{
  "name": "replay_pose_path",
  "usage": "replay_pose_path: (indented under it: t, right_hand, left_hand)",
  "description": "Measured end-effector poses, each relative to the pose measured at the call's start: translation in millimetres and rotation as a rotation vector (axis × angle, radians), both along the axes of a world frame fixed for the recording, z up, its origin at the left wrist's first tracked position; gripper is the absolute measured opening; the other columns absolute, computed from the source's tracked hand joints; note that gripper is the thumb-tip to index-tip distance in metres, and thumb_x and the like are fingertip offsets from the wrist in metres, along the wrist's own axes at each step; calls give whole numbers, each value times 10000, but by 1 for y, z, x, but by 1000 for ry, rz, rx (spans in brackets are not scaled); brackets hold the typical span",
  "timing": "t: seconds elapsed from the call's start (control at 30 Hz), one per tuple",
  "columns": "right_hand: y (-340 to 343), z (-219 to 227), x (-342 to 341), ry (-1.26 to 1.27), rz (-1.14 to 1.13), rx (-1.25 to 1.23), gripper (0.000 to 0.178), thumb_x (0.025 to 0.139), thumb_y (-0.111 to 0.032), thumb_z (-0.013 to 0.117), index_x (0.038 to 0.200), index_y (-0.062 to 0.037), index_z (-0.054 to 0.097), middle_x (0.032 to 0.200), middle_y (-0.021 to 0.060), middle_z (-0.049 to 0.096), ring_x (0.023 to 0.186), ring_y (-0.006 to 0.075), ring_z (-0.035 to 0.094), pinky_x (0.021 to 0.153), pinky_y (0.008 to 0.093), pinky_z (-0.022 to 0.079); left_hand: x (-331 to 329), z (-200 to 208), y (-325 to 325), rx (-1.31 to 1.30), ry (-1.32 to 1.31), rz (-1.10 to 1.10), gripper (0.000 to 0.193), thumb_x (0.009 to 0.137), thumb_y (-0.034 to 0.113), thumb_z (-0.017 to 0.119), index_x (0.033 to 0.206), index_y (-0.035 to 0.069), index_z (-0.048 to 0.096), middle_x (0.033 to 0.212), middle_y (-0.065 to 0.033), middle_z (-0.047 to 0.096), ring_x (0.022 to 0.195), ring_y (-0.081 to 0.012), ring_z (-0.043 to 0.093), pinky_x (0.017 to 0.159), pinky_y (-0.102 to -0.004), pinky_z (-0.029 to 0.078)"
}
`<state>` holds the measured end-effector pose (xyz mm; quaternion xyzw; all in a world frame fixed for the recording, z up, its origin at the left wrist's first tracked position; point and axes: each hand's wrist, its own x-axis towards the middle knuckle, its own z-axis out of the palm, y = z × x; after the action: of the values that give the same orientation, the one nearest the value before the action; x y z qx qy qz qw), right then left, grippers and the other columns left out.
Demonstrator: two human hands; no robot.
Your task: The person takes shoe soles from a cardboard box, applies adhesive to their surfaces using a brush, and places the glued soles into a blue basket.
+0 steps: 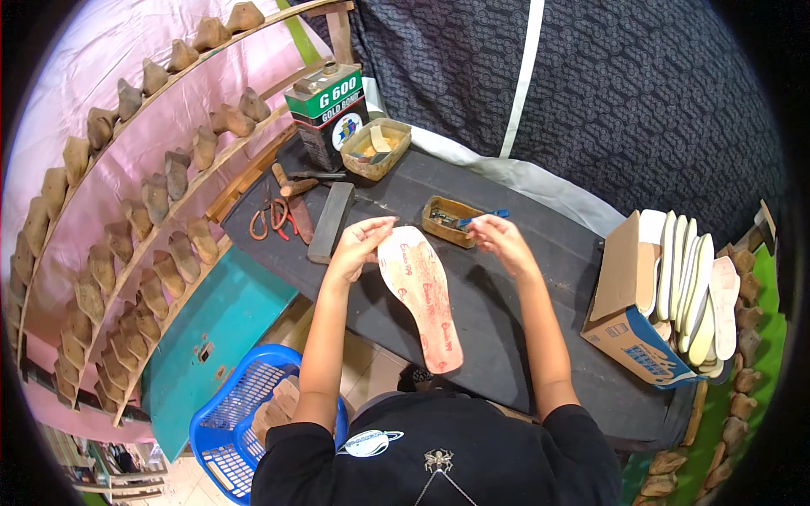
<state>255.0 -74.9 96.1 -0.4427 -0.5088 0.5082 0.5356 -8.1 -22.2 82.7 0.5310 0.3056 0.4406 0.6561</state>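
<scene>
Black shirt (506, 447) cloth sits nearest the camera at six o'clock, a spider-shaped pendant (439, 460) hanging over it. Near the middle of the view, above the dark table (557, 270), is a flat shoe sole piece (419, 291), pale pinkish tan, its broad rounded end toward eleven o'clock and its narrower rounded heel toward five. Red lettering repeats along its upturned face, and a rougher, reddish-brown smear runs down its one-o'clock side (the edge nearer ten looks paler). The left hand (361, 243) pinches its broad end at the ten o'clock edge. The right hand (504, 244), apart from it toward two o'clock, has its fingers drawn together beside a blue object (496, 214) at a small tray (447, 235); whether they grip anything, I cannot tell.
</scene>
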Motion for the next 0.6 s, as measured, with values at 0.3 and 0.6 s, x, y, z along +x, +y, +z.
replay_pose_path:
  t: [0.3,0.6]
  right_hand:
    - [1,6,-59,-145,364,-105,298,776,-357,570,884,-80,576,782,-28,567,679,37,472,560,172,362]
    - [-52,0,-74,-102,441,-51,249,764,-286,604,810,-42,595,671,-40,545,571,29,423,510,166,326]
  left_hand:
    - [-4,8,-42,-14,56,60,300,784,213,589,1016,25,552,846,-28,596,698,-68,573,537,-191,479]
    - [-7,13,-129,-20,57,215,301,780,240,598,976,16,556,800,-35,603,691,-62,571,511,-167,454]
